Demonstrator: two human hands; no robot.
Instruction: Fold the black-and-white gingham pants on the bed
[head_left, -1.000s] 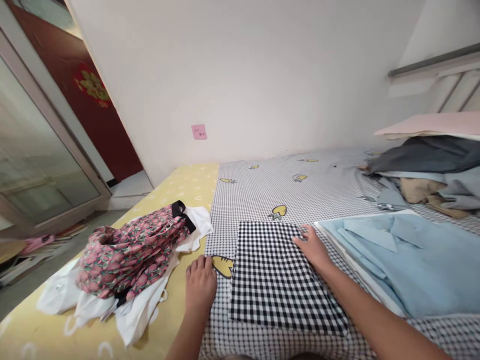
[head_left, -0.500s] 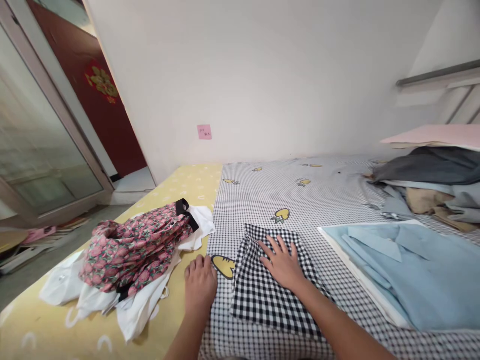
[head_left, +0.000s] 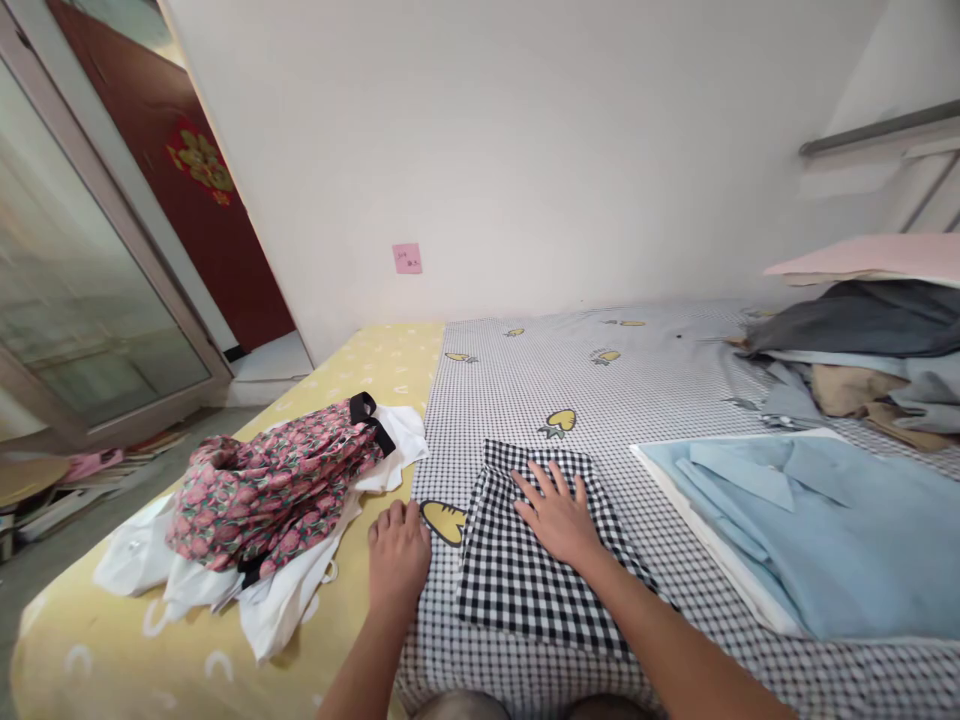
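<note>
**A:** Right in front of the person, a folded black-and-white checked cloth (head_left: 540, 550) lies flat on the bed (head_left: 637, 370). How do the hands sit?

**B:** The right hand (head_left: 556, 515) is on top of it, palm down, fingers spread and flat on the far half. Open, pressing, gripping nothing. The forearm runs across the cloth's near right corner.

**A:** And the other one?

**B:** The left hand (head_left: 397, 555) lies on the bed just left of the cloth, apart from its left edge, beside a yellow printed motif (head_left: 444, 522). Fingers loosely curled, palm down, nothing in it.

**A:** So the right is the nearer hand.

**B:** Clearly: it touches, the left only flanks. The cloth's long axis runs away from the person, near edge by the body, far edge toward the wall. The far left corner looks a little rumpled, not square.

**A:** Around it?

**B:** To the left, a heap of floral fabric (head_left: 270, 490) on white garments (head_left: 285, 610), well apart from the cloth. To the right, a light blue collared shirt (head_left: 810, 520) laid flat, near but not touching. Beyond that, a pile of grey and tan clothes (head_left: 862, 370).

**A:** So the cloth sits between both hands' reach, centred on the body?

**B:** Yes, slightly right of the left hand, directly under the right.
</note>
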